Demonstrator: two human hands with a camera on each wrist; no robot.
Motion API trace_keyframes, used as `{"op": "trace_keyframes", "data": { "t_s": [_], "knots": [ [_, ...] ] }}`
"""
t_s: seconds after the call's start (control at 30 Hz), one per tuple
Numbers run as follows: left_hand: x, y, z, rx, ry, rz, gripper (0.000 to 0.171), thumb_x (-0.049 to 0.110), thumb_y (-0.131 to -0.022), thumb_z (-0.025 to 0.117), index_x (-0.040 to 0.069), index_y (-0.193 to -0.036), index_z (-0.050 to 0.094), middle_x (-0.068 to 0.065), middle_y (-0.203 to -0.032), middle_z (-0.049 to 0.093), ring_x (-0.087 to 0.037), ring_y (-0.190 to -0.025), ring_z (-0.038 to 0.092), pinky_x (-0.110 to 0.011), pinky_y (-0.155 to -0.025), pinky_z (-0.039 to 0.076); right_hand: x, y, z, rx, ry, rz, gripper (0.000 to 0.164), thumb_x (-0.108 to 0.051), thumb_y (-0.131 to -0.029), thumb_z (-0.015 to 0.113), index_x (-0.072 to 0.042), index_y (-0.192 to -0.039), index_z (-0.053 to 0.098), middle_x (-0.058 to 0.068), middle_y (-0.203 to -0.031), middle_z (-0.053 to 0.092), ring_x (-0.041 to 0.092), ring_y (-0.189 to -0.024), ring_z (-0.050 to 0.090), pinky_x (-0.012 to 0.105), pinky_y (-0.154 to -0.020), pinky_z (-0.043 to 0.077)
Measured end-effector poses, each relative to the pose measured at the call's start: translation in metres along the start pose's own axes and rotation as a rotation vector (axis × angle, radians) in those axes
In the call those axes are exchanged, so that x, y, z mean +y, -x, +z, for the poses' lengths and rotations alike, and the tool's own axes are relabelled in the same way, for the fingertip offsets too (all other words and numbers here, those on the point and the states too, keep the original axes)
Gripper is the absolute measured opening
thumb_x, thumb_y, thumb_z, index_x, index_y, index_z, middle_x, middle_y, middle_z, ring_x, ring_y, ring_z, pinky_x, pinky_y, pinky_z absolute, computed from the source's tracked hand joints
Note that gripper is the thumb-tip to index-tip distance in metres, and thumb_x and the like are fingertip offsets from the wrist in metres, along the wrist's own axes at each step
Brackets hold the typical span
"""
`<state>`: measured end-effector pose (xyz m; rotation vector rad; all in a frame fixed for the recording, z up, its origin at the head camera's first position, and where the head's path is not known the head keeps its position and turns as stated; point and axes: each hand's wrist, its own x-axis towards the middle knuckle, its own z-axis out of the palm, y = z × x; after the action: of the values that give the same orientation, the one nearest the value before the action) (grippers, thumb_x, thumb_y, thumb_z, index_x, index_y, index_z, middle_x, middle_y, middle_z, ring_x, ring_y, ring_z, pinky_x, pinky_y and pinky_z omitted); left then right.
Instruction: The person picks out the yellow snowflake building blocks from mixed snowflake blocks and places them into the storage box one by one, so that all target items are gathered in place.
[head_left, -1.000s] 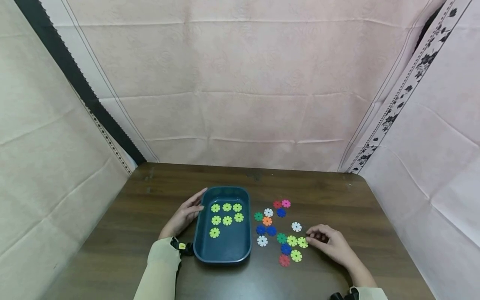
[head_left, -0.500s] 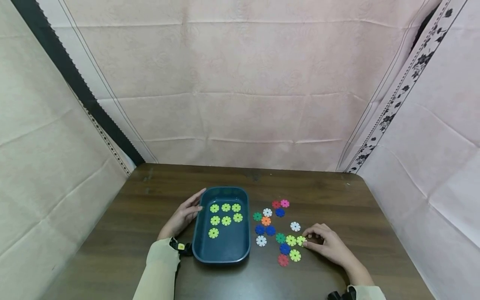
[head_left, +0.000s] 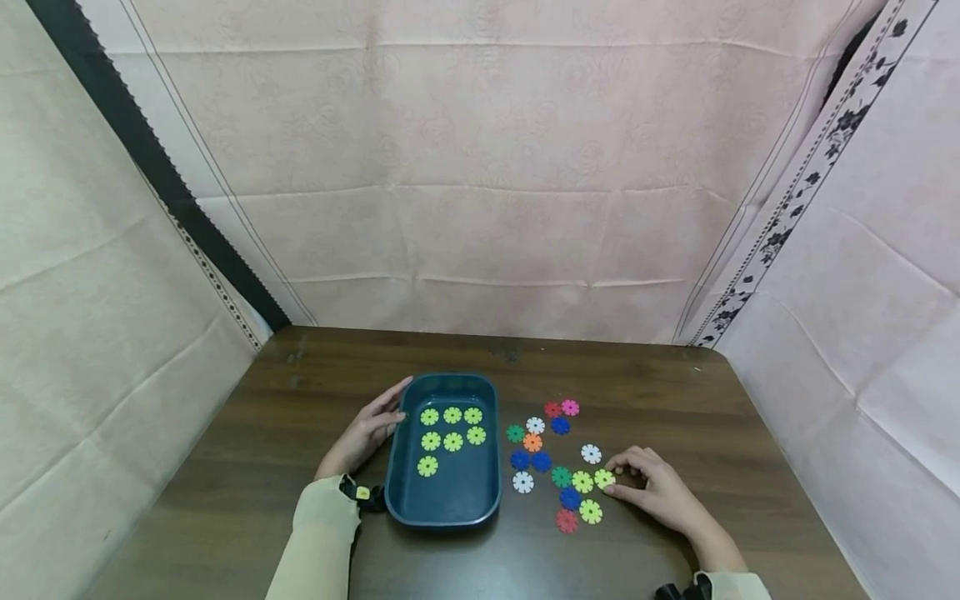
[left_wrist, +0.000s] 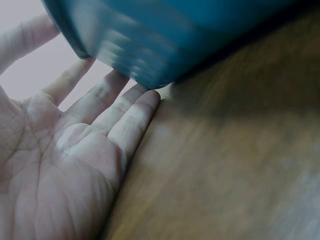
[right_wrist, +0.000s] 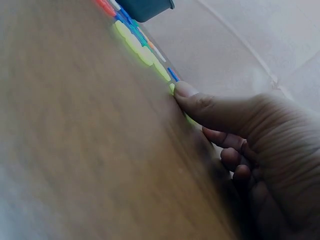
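Observation:
A dark teal tray (head_left: 444, 507) holds several yellow-green interlocking discs (head_left: 452, 442), notched like flowers, laid in rows. My left hand (head_left: 365, 435) rests at the tray's left side; in the left wrist view its straight fingers (left_wrist: 132, 122) reach the outer wall. More discs lie flat to the right of the tray. At the right end of that group, my right hand (head_left: 656, 487) pinches a yellow-green disc (head_left: 603, 478) at its edge, thumb and index finger on it. In the right wrist view the thumb (right_wrist: 205, 107) covers most of that disc.
Close to the right hand are a white disc (head_left: 591, 453), another yellow-green disc (head_left: 582, 482) and a green disc (head_left: 562, 477). Blue, red, orange and pink discs lie around them. Pale cloth (head_left: 480, 200) hangs behind and beside the brown wooden table (head_left: 225, 500).
My right hand has moved slightly left and its thumb and index finger have come onto the edge of the rightmost yellow-green disc. The left hand and the tray stay in place.

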<state>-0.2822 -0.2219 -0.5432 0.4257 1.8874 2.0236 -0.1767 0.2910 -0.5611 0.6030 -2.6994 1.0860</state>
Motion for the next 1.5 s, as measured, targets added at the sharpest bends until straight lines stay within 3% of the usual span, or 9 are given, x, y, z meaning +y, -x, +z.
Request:
{"op": "trace_keyframes", "data": {
  "t_s": [0.37, 0.53, 0.8, 0.93, 1.1, 1.23, 1.37, 1.5],
  "knots": [
    [-0.002, -0.001, -0.002, -0.01, 0.0, 0.021, 0.06, 0.017, -0.104, 0.053, 0.027, -0.159, 0.033, -0.006, -0.164, 0.026, -0.031, -0.148, 0.029, -0.029, -0.108, 0.04, 0.0, -0.001, -0.002, -0.011, -0.048, 0.045, 0.029, -0.026, -0.085, 0.082, -0.024, -0.109, 0.066, -0.006, -0.095, 0.059, 0.011, -0.086, 0.048, 0.026, -0.068, 0.042],
    [-0.003, -0.001, -0.003, -0.005, -0.001, 0.017, 0.059, 0.017, -0.103, 0.054, 0.027, -0.158, 0.034, -0.004, -0.164, 0.026, -0.03, -0.148, 0.029, -0.026, -0.105, 0.042, -0.002, 0.0, 0.0, -0.001, -0.089, 0.074, 0.027, -0.022, -0.088, 0.08, -0.023, -0.109, 0.064, -0.008, -0.092, 0.063, 0.009, -0.082, 0.055, 0.026, -0.066, 0.045],
    [-0.001, 0.001, -0.003, 0.006, -0.025, -0.004, 0.058, 0.017, -0.104, 0.052, 0.03, -0.157, 0.035, -0.003, -0.164, 0.026, -0.029, -0.148, 0.029, -0.044, -0.115, 0.032, -0.002, -0.003, 0.006, 0.096, -0.166, 0.11, 0.016, -0.019, -0.092, 0.076, -0.023, -0.104, 0.066, -0.01, -0.085, 0.069, 0.011, -0.069, 0.057, 0.025, -0.059, 0.046],
    [-0.001, 0.001, -0.003, 0.008, -0.021, -0.005, 0.058, 0.016, -0.104, 0.052, 0.029, -0.157, 0.035, -0.003, -0.164, 0.025, -0.029, -0.148, 0.028, -0.049, -0.116, 0.029, -0.011, -0.007, 0.006, 0.137, -0.221, 0.125, 0.015, -0.014, -0.092, 0.075, -0.017, -0.105, 0.068, -0.005, -0.089, 0.072, 0.015, -0.072, 0.063, 0.026, -0.062, 0.051],
    [-0.001, 0.0, -0.001, 0.01, -0.015, -0.011, 0.058, 0.016, -0.103, 0.053, 0.029, -0.157, 0.036, -0.001, -0.164, 0.026, -0.027, -0.148, 0.028, -0.045, -0.116, 0.031, -0.046, -0.021, -0.005, 0.125, -0.268, 0.04, 0.014, -0.002, -0.091, 0.073, -0.004, -0.103, 0.068, 0.006, -0.089, 0.072, 0.025, -0.074, 0.067, 0.029, -0.063, 0.055],
    [0.001, 0.001, 0.001, 0.015, -0.004, -0.016, 0.058, 0.016, -0.103, 0.054, 0.03, -0.156, 0.037, 0.0, -0.163, 0.027, -0.026, -0.147, 0.03, -0.043, -0.115, 0.033, -0.07, -0.037, -0.014, 0.094, -0.256, -0.062, 0.013, 0.003, -0.09, 0.072, -0.003, -0.101, 0.067, 0.01, -0.085, 0.07, 0.026, -0.067, 0.063, 0.029, -0.058, 0.053],
    [0.001, 0.002, 0.001, 0.004, -0.003, -0.01, 0.058, 0.015, -0.103, 0.053, 0.029, -0.157, 0.036, -0.001, -0.164, 0.025, -0.027, -0.149, 0.027, -0.045, -0.116, 0.03, -0.074, -0.055, -0.013, 0.057, -0.242, -0.112, 0.015, 0.003, -0.09, 0.071, -0.004, -0.103, 0.067, 0.01, -0.088, 0.071, 0.025, -0.071, 0.065, 0.031, -0.062, 0.055],
    [0.002, 0.002, 0.001, -0.002, -0.003, 0.0, 0.058, 0.014, -0.104, 0.052, 0.029, -0.157, 0.036, -0.002, -0.164, 0.026, -0.027, -0.149, 0.027, -0.047, -0.117, 0.028, -0.067, -0.076, -0.006, 0.008, -0.252, -0.128, 0.015, -0.004, -0.093, 0.07, -0.011, -0.107, 0.068, 0.002, -0.093, 0.071, 0.024, -0.08, 0.067, 0.033, -0.069, 0.057]
  ]
}}
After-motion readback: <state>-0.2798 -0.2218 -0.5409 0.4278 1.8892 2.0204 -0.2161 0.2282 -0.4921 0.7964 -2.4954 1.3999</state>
